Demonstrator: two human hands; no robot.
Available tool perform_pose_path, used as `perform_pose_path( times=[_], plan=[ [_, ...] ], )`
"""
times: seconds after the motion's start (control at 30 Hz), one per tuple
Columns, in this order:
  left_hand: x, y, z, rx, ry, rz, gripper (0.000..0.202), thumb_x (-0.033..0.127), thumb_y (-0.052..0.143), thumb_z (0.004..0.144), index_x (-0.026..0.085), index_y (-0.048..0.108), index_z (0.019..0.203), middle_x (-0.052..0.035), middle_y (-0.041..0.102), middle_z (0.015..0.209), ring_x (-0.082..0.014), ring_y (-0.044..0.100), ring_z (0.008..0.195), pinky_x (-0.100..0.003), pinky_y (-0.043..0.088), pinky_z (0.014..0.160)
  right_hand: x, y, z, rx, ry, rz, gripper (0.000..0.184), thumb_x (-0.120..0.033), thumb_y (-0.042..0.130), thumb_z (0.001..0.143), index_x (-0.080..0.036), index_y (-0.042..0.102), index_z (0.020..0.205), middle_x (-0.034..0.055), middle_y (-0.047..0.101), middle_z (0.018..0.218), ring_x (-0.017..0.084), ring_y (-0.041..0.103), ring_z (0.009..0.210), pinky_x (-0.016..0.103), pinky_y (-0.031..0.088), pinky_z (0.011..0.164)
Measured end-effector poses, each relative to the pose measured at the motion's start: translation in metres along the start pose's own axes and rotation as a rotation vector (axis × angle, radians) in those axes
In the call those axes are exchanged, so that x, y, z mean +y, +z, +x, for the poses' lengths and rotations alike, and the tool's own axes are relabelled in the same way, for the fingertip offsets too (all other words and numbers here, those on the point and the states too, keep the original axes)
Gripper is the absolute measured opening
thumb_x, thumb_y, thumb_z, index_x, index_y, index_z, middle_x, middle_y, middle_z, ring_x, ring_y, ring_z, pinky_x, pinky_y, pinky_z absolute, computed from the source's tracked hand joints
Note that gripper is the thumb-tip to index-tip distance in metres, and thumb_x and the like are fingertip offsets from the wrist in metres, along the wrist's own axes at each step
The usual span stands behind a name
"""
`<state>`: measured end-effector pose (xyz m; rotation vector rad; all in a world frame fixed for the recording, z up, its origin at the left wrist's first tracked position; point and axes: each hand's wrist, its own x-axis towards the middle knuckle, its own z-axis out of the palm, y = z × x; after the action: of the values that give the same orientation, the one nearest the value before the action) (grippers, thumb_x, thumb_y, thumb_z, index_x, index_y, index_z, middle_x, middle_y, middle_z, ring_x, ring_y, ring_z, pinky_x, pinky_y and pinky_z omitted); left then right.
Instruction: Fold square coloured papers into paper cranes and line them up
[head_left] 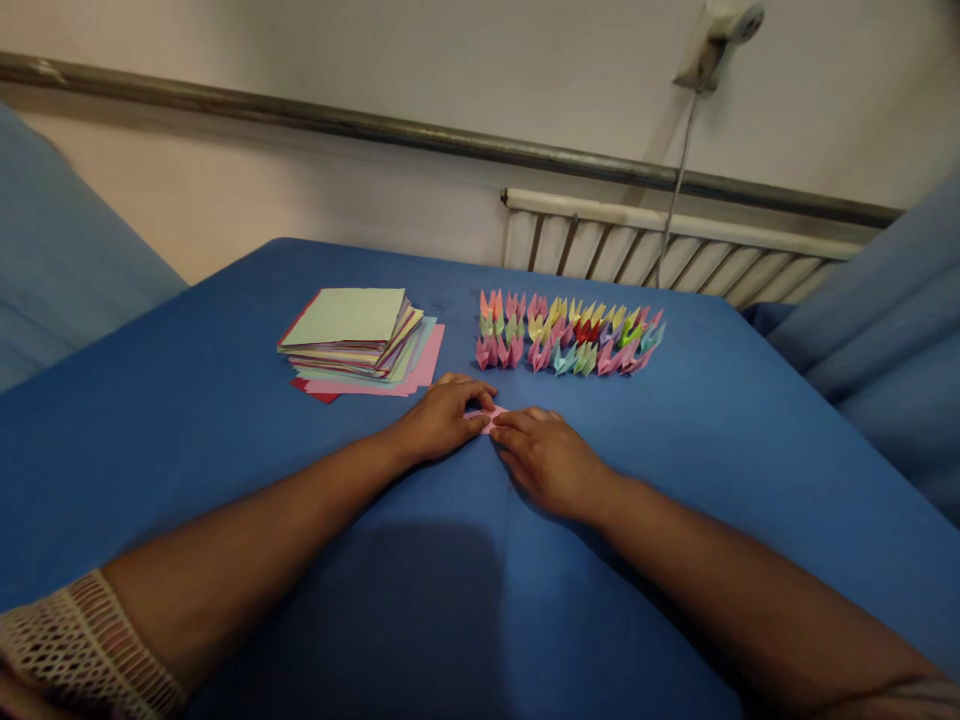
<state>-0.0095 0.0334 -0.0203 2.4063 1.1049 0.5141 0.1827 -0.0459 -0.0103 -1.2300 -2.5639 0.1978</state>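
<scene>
A small piece of folded pink paper [491, 418] lies on the blue-covered table between my hands, partly hidden by the fingers. My left hand [448, 415] has its thumb and curled fingers closed on the paper's left side. From the right, the fingertips of my right hand [551, 455] press together on its other side. Beyond my left hand is a stack of coloured paper sheets [349, 318], pale green on top, with pink and red ones sticking out below. Rows of small folded paper cranes [566, 332] in many colours stand past my right hand.
The blue table cover [420, 620] extends to the wall. Behind it are a metal rail [360, 125], a white radiator [637, 245] and a cord [679, 185] hanging from a wall fitting [712, 45]. Blue curtains [885, 350] hang at both sides.
</scene>
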Motion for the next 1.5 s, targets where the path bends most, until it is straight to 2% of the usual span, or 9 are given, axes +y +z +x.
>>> perform_pose_path(
  times=[0.17,0.43,0.67,0.77,0.9,1.03,1.17,1.33,1.5],
  plan=[
    [0.002,-0.002,0.0,-0.012,-0.013,-0.003,0.038,0.028,0.059,0.081,0.02,0.059,0.118,-0.0046,0.067,0.11,-0.023,0.056,0.106,-0.038,0.043,0.094,0.0,0.002,0.0,-0.007,-0.005,0.002,0.036,-0.023,0.041,0.096,-0.014,0.057,0.126,0.0106,0.059,0.128,0.024,0.051,0.111,0.04,0.042,0.093],
    [0.006,-0.004,0.0,-0.019,-0.006,-0.038,0.033,0.028,0.058,0.08,0.019,0.062,0.112,-0.0031,0.07,0.096,-0.0206,0.06,0.097,-0.036,0.045,0.09,0.001,0.003,0.0,-0.002,0.016,0.034,0.035,-0.022,0.041,0.096,-0.015,0.056,0.127,0.0106,0.059,0.127,0.023,0.051,0.112,0.039,0.041,0.094],
    [0.004,-0.01,-0.002,-0.049,-0.026,-0.062,0.034,0.029,0.057,0.082,0.019,0.062,0.114,-0.0026,0.072,0.096,-0.0195,0.063,0.095,-0.033,0.047,0.089,0.001,0.002,-0.001,-0.011,0.054,0.001,0.034,-0.024,0.041,0.096,-0.017,0.059,0.123,0.0131,0.051,0.135,0.024,0.05,0.114,0.04,0.041,0.094],
    [0.004,-0.013,-0.002,-0.067,-0.052,-0.098,0.033,0.029,0.054,0.083,0.017,0.062,0.113,-0.0019,0.072,0.093,-0.017,0.066,0.087,-0.03,0.048,0.085,0.001,0.002,-0.001,-0.026,0.04,-0.012,0.033,-0.024,0.041,0.096,-0.016,0.059,0.123,0.0116,0.055,0.132,0.024,0.05,0.111,0.04,0.041,0.094],
    [0.001,-0.017,-0.002,-0.031,-0.057,0.066,0.031,0.028,0.054,0.083,0.017,0.065,0.109,-0.0032,0.071,0.089,-0.0191,0.064,0.085,-0.031,0.048,0.082,0.002,0.001,-0.001,-0.035,0.039,-0.022,0.033,-0.024,0.043,0.095,-0.016,0.059,0.123,0.0105,0.057,0.131,0.024,0.05,0.111,0.04,0.041,0.093],
    [0.002,-0.019,-0.003,-0.005,0.054,0.207,0.024,0.025,0.053,0.085,0.018,0.068,0.102,-0.0056,0.07,0.094,-0.0215,0.059,0.093,-0.034,0.044,0.087,0.001,0.0,-0.001,-0.033,0.036,-0.01,0.033,-0.024,0.044,0.095,-0.016,0.059,0.123,0.0106,0.057,0.131,0.024,0.05,0.112,0.04,0.04,0.094],
    [0.008,-0.02,-0.005,-0.084,0.206,0.172,0.02,0.028,0.052,0.089,0.02,0.068,0.097,-0.0039,0.067,0.091,-0.0196,0.057,0.092,-0.033,0.041,0.087,0.002,0.0,-0.001,-0.016,0.036,0.011,0.035,-0.024,0.043,0.096,-0.017,0.057,0.127,0.01,0.058,0.13,0.023,0.05,0.112,0.04,0.04,0.093],
    [0.011,-0.024,-0.007,-0.142,0.243,0.181,0.021,0.034,0.053,0.09,0.021,0.068,0.096,-0.0045,0.066,0.09,-0.0195,0.056,0.089,-0.033,0.04,0.085,0.004,0.001,0.001,-0.032,0.055,0.024,0.036,-0.024,0.045,0.095,-0.019,0.055,0.128,0.0083,0.058,0.13,0.023,0.051,0.111,0.04,0.041,0.093],
    [0.01,-0.023,-0.007,-0.157,0.305,0.179,0.022,0.033,0.05,0.092,0.022,0.068,0.099,-0.0044,0.068,0.094,-0.0192,0.058,0.092,-0.034,0.039,0.088,0.008,-0.001,0.002,-0.034,0.048,0.068,0.033,-0.022,0.047,0.093,-0.019,0.058,0.124,0.0093,0.059,0.128,0.021,0.051,0.114,0.038,0.04,0.094]
  ],
)
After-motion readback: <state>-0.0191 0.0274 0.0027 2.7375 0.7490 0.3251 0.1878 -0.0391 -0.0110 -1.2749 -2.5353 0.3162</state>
